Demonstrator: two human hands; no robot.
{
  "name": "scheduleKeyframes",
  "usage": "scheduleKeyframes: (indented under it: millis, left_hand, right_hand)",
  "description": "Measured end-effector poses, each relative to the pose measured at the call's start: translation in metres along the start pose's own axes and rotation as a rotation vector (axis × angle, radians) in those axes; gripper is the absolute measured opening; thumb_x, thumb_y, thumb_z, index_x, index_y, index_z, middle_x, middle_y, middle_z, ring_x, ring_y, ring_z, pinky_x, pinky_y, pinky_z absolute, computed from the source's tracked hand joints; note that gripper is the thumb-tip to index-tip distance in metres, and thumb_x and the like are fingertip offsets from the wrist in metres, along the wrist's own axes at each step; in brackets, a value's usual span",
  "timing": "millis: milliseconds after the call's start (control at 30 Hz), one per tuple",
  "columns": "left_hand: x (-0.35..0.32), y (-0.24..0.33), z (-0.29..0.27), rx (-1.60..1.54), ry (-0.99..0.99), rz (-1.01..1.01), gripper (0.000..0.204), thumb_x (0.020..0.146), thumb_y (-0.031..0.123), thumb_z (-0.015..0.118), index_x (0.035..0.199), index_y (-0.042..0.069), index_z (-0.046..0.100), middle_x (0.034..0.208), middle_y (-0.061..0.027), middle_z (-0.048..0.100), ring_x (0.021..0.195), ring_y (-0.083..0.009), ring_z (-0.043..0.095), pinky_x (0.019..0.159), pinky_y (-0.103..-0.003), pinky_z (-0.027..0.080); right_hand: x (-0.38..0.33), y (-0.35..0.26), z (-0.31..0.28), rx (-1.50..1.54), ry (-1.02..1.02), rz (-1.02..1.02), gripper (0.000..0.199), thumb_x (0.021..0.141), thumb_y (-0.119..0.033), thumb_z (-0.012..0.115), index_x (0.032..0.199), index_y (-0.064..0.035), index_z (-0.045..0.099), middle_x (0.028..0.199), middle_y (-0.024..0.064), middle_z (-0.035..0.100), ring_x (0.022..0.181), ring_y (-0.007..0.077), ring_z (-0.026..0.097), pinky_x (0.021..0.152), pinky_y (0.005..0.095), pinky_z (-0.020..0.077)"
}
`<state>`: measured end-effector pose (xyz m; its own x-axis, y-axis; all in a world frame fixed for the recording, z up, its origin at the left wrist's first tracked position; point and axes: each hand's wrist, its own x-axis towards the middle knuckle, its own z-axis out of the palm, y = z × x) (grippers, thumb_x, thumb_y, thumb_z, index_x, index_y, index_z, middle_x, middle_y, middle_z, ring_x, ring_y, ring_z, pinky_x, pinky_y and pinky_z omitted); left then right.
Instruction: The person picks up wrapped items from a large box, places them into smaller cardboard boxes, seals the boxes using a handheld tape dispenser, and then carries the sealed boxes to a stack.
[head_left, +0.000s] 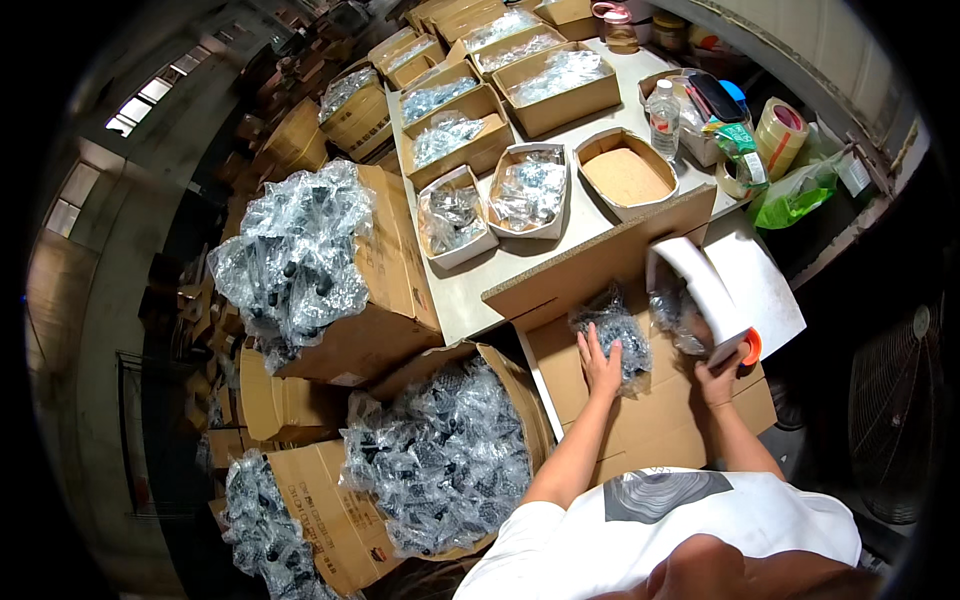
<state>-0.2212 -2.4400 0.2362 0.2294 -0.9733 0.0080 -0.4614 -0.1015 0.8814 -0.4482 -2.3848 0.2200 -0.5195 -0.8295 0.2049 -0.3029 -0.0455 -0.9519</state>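
My left hand [600, 368] lies with fingers stretched out on the left side of a clear plastic bag [627, 345] with dark contents. The bag rests on a brown cardboard sheet [650, 420] in front of me. At the right, my right hand [720, 380] grips the near end of a white cardboard box [700, 285], which is tipped on its side. Another clear bag with dark contents [682, 322] shows at the box's open side. Close to my right fingers is an orange ring-shaped thing [752, 347], partly hidden.
Large cartons [395, 240] of bagged parts stand at the left. Several small boxes of bags, one box [627, 172] without bags, and a water bottle [662, 120] stand on the white table [470, 290]. Tape rolls [780, 135] are back right; a fan [895, 400] is far right.
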Motion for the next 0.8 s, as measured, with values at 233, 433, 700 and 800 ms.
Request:
scheduleKeyframes:
  millis: [233, 433, 700, 800]
  left_hand:
    - [0.003, -0.016, 0.002, 0.042, -0.013, -0.007, 0.058, 0.091, 0.029, 0.046, 0.143, 0.016, 0.024, 0.148, -0.0237, 0.014, 0.134, -0.0398, 0.020, 0.108, -0.043, 0.021]
    - [-0.016, 0.036, -0.004, 0.430, -0.066, 0.008, 0.067, 0.086, 0.040, 0.052, 0.143, 0.019, 0.024, 0.151, -0.0178, 0.006, 0.138, -0.0376, 0.006, 0.106, -0.059, 0.009]
    - [-0.036, 0.089, 0.022, 0.804, -0.464, 0.401, 0.065, 0.073, 0.042, 0.067, 0.131, 0.022, 0.046, 0.149, -0.0189, 0.012, 0.136, -0.0437, 0.010, 0.106, -0.059, 0.014]
    - [-0.025, 0.079, 0.026, 0.825, -0.395, 0.455, 0.063, 0.071, 0.044, 0.068, 0.127, 0.023, 0.049, 0.149, -0.0189, 0.013, 0.136, -0.0420, 0.014, 0.106, -0.060, 0.015]
  right_hand:
    - [-0.005, 0.012, 0.016, -0.543, -0.234, -0.666, 0.078, 0.054, 0.012, 0.061, 0.117, -0.0197, 0.025, 0.122, 0.0187, 0.037, 0.109, 0.0428, 0.041, 0.087, 0.0468, 0.0417]
    - [0.016, -0.011, -0.018, -0.234, -0.150, -0.375, 0.077, 0.060, 0.007, 0.069, 0.122, -0.0152, 0.028, 0.127, 0.0177, 0.038, 0.112, 0.0370, 0.044, 0.090, 0.0431, 0.0419]
    - [0.044, -0.001, -0.027, 0.136, -0.103, -0.066, 0.084, 0.066, -0.011, 0.074, 0.134, -0.0002, 0.025, 0.131, 0.0138, 0.037, 0.119, 0.0282, 0.040, 0.104, 0.0394, 0.0278]
    - [0.062, -0.096, -0.012, 0.244, -0.002, -0.134, 0.069, 0.082, -0.015, 0.061, 0.135, -0.0001, 0.021, 0.133, 0.0132, 0.035, 0.125, 0.0233, 0.032, 0.106, 0.0375, 0.0233]
